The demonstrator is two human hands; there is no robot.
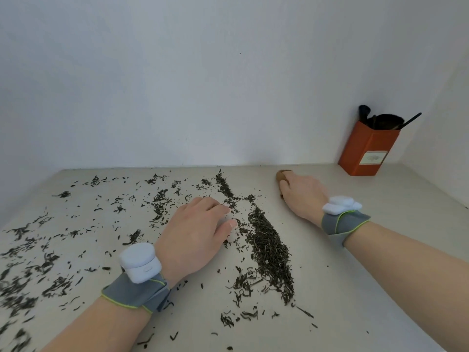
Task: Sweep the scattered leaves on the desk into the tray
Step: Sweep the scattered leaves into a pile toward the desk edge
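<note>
Orange box at 2 o'clock holds black brushes; its pale label is unreadable.
Leaves form a dense ridge at 3 o'clock of the left hand, which rests loosely curled on the desk, grasping nothing; thinner scatter spreads toward 9 o'clock. The right hand clasps a brown wooden piece.

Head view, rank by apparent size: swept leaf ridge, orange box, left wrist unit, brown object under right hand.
1. leaf ridge: longest, though in area it's close to item 2
2. orange box
3. left wrist unit: nearer the camera, so it looks bigger than it is
4. brown object: mostly hidden by the right hand
</note>
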